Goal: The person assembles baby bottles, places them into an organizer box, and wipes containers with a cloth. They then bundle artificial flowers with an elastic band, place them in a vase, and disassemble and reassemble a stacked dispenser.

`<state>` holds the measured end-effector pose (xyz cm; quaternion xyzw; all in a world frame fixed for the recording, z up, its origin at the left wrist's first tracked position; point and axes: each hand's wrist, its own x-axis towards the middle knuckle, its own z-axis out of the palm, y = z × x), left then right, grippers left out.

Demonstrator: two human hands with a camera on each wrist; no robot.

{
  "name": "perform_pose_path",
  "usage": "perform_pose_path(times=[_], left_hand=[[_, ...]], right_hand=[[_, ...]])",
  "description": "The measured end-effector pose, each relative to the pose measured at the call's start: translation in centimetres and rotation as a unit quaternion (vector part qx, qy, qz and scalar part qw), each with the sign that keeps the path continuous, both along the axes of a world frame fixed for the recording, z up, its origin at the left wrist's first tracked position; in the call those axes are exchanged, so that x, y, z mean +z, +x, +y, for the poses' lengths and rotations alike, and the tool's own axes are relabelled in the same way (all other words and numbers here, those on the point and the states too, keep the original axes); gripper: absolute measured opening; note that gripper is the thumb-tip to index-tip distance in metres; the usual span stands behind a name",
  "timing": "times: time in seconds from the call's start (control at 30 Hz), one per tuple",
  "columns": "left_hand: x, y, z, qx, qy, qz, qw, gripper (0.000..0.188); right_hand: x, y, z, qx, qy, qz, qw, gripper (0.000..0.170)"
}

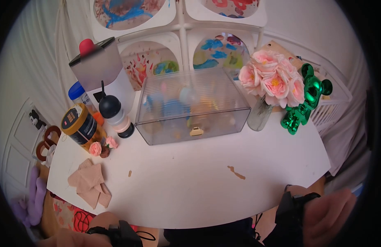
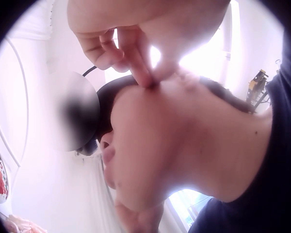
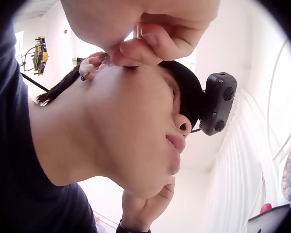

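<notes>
Both hands are raised beside the person's head, with nothing visible in either. My left hand (image 2: 150, 29) has loosely bent fingers, a fingertip touching the skin of the cheek in the left wrist view. The right hand (image 3: 145, 34), fingers curled in, rests against the other side of the face, below the ear. At the bottom of the head view the left hand (image 1: 67, 238) and right hand (image 1: 330, 212) show only in part, close to the camera. On the white table (image 1: 190, 177) beyond them stands a clear lidded box (image 1: 194, 111) with a gold clasp and colourful blurred contents.
Left of the box are a black-topped bottle (image 1: 116, 117), a gold-lidded jar (image 1: 81, 127), small pink flowers (image 1: 95, 149) and a folded beige cloth (image 1: 89, 179). Pink flowers (image 1: 274, 78) in a glass vase and a shiny green bear figure (image 1: 305, 103) stand at right.
</notes>
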<state>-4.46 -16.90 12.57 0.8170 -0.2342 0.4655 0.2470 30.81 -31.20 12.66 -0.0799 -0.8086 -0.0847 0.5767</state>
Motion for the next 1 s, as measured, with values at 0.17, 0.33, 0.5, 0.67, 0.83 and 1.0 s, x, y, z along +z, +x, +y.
perform_pose_path(times=[0.17, 0.33, 0.5, 0.67, 0.83, 1.0], left_hand=[[0.2, 0.6, -1.4, -0.001, -0.008, 0.002, 1.000, 0.034], [-1.1, 4.0, -2.0, 0.158, -0.006, -0.145, 0.977, 0.014], [0.6, 2.2, 0.6, 0.131, -0.065, -0.042, 0.988, 0.035], [1.4, 1.3, 0.7, 0.202, -0.122, 0.077, 0.969, 0.035], [1.4, 1.6, 0.3, 0.275, -0.148, 0.136, 0.940, 0.035], [0.8, 2.5, 1.7, 0.286, -0.160, 0.180, 0.928, 0.034]], right_hand=[[1.0, 1.0, 0.9, -0.017, -0.008, -0.058, 0.998, 0.017], [-0.9, 2.6, 0.4, -0.067, -0.005, -0.055, 0.996, 0.050], [-3.4, 3.4, 0.8, -0.057, -0.076, -0.032, 0.995, 0.049], [-7.0, 3.2, 1.8, -0.039, -0.136, 0.015, 0.990, 0.048], [-7.6, 4.6, 4.0, -0.028, -0.149, -0.006, 0.988, 0.047], [-6.8, 5.7, 3.6, -0.080, -0.149, -0.040, 0.985, 0.046]])
